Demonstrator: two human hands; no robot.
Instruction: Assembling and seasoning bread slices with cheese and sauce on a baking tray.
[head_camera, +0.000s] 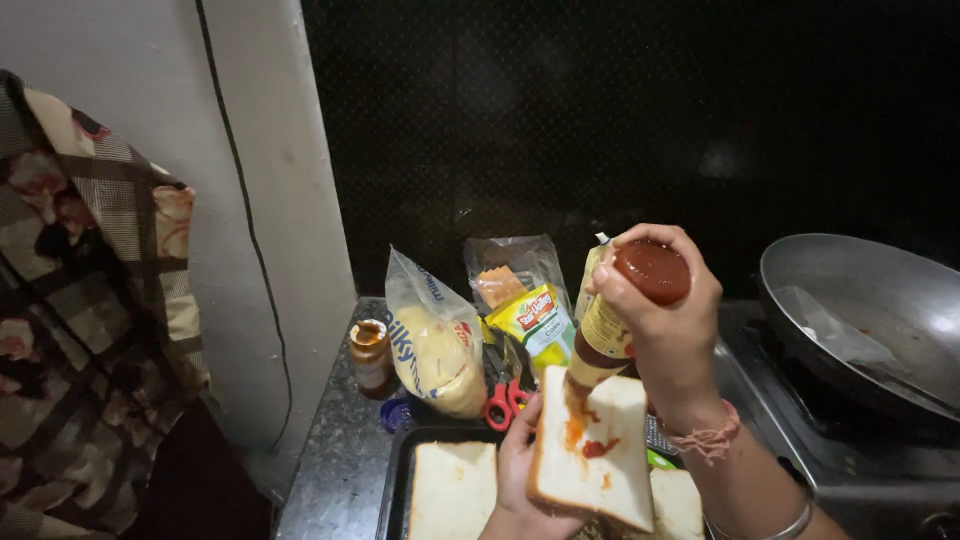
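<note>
1. Fingers (640, 262) of right hand (665, 325) wrapped tight around upturned sauce bottle (620, 315), nozzle touching bread slice (595, 450).
2. Left hand (520, 470) grips that slice from below, held over black tray (395, 480); red sauce smeared on it.
3. Tray holds more bread (453, 490); scissors (503, 400), small jar (371, 355), bags on desk (335, 460).
4. Pan (860, 310) at right.

One view only here, worn on the person's head, tipped down and forward over the baking tray (396, 480) at the bottom edge. It sits close: the tray is cut off by the frame. Beyond the tray stands a dark wall, faced square on (nothing readable there). Left of the tray hangs a checked cloth (90, 300); right of it, a pan (860, 300).
</note>
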